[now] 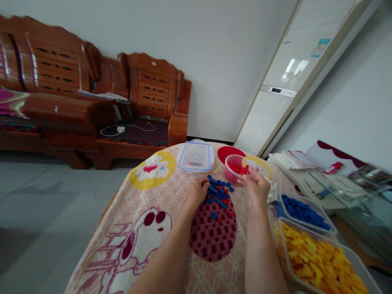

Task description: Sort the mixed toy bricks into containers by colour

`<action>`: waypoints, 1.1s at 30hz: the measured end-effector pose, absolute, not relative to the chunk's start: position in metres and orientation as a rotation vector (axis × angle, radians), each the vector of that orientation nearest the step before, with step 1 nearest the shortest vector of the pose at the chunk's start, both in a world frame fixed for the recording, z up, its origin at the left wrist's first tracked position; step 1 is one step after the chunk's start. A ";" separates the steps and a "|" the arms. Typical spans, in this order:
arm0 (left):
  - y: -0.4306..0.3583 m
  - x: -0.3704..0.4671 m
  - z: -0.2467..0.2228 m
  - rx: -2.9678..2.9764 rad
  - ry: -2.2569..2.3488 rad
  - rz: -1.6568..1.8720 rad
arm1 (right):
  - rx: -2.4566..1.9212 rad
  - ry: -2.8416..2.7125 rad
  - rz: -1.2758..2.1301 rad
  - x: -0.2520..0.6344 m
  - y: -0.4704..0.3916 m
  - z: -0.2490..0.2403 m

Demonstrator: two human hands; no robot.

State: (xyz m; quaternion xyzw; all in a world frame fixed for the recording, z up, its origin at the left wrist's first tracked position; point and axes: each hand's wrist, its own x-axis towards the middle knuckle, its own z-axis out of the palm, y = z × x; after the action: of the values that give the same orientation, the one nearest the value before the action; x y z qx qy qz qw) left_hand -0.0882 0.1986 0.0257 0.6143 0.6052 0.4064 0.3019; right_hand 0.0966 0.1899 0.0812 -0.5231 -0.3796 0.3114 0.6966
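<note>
My left hand (pixel 198 191) is curled at the left edge of a loose pile of blue plastic pieces (pixel 221 203), its fingertips pressed together; what they hold, if anything, is hidden. Small red pieces (pixel 225 201) lie mixed among the blue ones. At the right rim of a round clear tub (pixel 232 176), my right hand (pixel 256 185) pinches what looks like a red plastic piece (pixel 246 170). More red pieces (pixel 235 168) fill part of that tub. The pile rests on a patterned tablecloth (pixel 180 196), partly over a dark red oval.
A clear lidded box (pixel 196 157) with a blue seal stands at the table's back. To the right are a bin of blue pieces (pixel 303 210) and a bin of yellow pieces (pixel 321 257). Beyond them is a glass-topped stand (pixel 346 208). Wooden seats (pixel 156 98) line the wall.
</note>
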 end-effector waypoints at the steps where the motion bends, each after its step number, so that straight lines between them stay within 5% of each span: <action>1: 0.198 -0.088 0.026 1.630 1.602 1.080 | -1.159 -0.832 0.678 0.097 0.190 0.080; 11: 0.199 -0.088 0.025 1.652 1.596 1.090 | -1.474 -1.294 0.836 0.106 0.181 0.081; 20: 0.199 -0.089 0.024 1.651 1.579 1.081 | -1.759 -1.890 0.355 0.102 0.190 0.057; 33: 0.202 -0.087 0.017 1.641 1.558 1.106 | -1.829 -1.989 0.442 0.085 0.190 0.052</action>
State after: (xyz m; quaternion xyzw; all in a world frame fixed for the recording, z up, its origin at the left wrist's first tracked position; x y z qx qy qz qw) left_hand -0.0872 0.2020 0.0169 0.6201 0.5890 0.4179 0.3065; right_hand 0.0846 0.1896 0.0521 -0.6543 -0.7118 0.1582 0.2004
